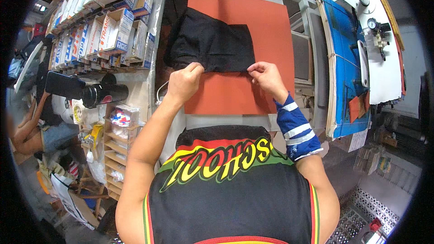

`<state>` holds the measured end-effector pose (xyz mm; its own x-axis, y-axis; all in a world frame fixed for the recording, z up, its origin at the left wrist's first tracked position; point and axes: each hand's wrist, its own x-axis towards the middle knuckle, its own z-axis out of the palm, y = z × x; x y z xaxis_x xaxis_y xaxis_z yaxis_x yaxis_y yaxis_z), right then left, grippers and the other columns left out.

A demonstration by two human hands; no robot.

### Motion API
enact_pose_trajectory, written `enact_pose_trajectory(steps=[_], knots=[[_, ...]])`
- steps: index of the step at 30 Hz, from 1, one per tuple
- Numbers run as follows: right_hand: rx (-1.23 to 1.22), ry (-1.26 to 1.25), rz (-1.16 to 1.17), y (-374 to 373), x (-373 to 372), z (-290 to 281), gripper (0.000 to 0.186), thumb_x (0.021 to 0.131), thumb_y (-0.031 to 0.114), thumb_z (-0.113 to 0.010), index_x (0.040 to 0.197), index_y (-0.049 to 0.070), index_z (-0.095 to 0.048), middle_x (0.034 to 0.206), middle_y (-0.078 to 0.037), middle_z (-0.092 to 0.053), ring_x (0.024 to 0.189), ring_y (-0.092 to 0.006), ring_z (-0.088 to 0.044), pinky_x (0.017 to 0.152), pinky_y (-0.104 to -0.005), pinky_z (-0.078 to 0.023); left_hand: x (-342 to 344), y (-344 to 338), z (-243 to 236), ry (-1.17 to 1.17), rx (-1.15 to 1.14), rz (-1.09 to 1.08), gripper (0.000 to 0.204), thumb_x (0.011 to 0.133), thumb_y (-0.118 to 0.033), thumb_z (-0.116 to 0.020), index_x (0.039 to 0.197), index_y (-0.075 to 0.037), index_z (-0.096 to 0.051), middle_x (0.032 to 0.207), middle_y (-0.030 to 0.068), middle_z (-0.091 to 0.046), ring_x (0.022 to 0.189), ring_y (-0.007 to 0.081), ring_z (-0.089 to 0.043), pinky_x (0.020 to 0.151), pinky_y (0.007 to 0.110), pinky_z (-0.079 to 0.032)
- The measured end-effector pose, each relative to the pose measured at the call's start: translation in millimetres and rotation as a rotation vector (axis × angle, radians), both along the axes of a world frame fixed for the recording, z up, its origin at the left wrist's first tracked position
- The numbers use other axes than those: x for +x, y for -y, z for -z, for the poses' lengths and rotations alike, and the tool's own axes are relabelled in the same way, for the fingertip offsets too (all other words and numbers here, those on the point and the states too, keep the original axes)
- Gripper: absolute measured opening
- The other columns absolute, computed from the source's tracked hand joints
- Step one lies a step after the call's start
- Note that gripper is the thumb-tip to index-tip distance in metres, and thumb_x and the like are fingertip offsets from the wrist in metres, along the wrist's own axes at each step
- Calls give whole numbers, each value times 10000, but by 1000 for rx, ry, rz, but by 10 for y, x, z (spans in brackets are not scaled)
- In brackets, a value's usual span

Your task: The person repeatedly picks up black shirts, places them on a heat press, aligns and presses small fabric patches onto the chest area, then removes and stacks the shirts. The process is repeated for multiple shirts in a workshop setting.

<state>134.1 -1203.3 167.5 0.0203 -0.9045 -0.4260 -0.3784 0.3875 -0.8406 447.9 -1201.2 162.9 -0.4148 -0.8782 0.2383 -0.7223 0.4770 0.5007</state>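
A piece of black cloth (217,43), perhaps a folded garment, lies over the orange-red flat pad (217,95), its left part hanging past the pad's left edge. My left hand (184,81) is closed in a pinch on the cloth's near edge, left of its middle. At the near right corner, my right hand (267,77) pinches the same edge between thumb and fingers. Between the two hands the near edge runs almost straight. A blue and white striped band (296,126) wraps my right forearm.
Left stands a shelf with several cardboard boxes (113,31); nearer are a black cylinder (106,94) and a small wooden rack (116,153). A blue panel (346,63) and a pressure gauge (372,23) are on the right. At the far left another person's arm (31,113) holds a phone (64,84).
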Motion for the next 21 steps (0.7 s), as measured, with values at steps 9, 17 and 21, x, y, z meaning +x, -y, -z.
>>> enact_pose_trajectory(steps=[9, 17, 21], knots=[[-176, 230, -57, -35, -84, -27, 185, 954, 47, -702, 1124, 19, -769, 966, -41, -767, 820, -137, -712, 721, -287, -562, -508, 405, -167, -114, -309, 22, 205, 813, 29, -652, 999, -45, -698, 995, 115, -687, 924, 333, -638, 857, 444, -530], [-766, -689, -63, 1310, 89, 223, 358, 994, 352, -667, 1215, 82, -745, 1270, -186, -690, 1222, -392, -620, 1032, -524, -490, -727, 590, 350, 27, -374, 106, 184, 854, -88, -702, 1036, -65, -687, 1082, 107, -642, 1074, 311, -613, 977, 447, -465], [-429, -835, -151, 1669, 216, 341, 313, 954, 415, -713, 1136, 165, -764, 1339, -146, -628, 1309, -413, -531, 1043, -620, -434, -659, 360, 382, 91, -251, 14, 442, 890, -297, -758, 1233, -40, -648, 1340, 177, -578, 1363, 398, -482, 1180, 585, -322]])
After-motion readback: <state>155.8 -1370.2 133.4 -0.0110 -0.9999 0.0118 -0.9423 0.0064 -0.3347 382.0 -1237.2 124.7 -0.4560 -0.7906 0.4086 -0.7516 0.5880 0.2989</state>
